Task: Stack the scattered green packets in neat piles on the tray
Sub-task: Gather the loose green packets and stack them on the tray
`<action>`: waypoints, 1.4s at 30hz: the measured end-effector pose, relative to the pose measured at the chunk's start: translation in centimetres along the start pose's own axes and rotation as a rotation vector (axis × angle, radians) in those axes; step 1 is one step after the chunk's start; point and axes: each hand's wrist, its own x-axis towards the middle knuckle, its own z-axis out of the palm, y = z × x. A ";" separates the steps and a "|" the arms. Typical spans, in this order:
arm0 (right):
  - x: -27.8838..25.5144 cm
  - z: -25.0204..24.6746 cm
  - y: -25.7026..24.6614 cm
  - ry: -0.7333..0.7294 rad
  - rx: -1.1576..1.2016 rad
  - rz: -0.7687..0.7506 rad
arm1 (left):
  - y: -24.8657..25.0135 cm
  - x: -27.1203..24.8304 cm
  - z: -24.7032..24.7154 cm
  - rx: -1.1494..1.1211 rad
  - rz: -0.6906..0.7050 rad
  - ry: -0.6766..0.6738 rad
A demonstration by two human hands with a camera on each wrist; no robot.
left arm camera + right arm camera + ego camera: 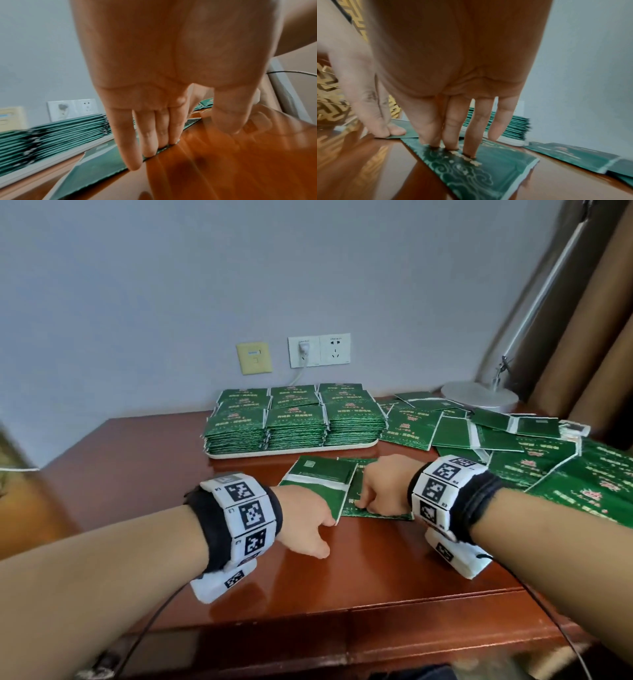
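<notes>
A white tray (291,452) at the back of the wooden table holds several neat piles of green packets (296,419). More green packets lie scattered (496,440) to its right. In front of the tray two packets lie side by side. My left hand (322,529) presses its straight fingers (149,146) on the near edge of the left packet (318,477), thumb on the table. My right hand (370,501) presses straight fingertips (452,142) down on the patterned right packet (479,169), while its thumb touches another packet's edge (406,133).
A round white lamp base (479,397) stands at the back right behind the scattered packets. Wall sockets (318,349) with a plugged cable sit above the tray. Brown curtains (589,337) hang at the right. The table's front edge (342,611) is near me.
</notes>
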 end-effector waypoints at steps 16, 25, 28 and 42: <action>4.0 -2.3 -7.3 -0.077 0.021 -0.148 | -4.7 -5.9 4.2 -0.091 -0.298 0.017; 5.3 -2.6 -7.0 -0.067 0.149 -0.120 | -6.0 -5.6 3.1 -0.148 -0.230 0.030; 5.4 -3.0 -6.4 -0.123 0.200 -0.117 | -6.4 -5.5 3.5 -0.216 -0.211 0.065; 9.9 -1.8 -5.6 -0.231 0.000 -0.029 | -15.2 -0.7 3.3 -0.329 -0.365 0.269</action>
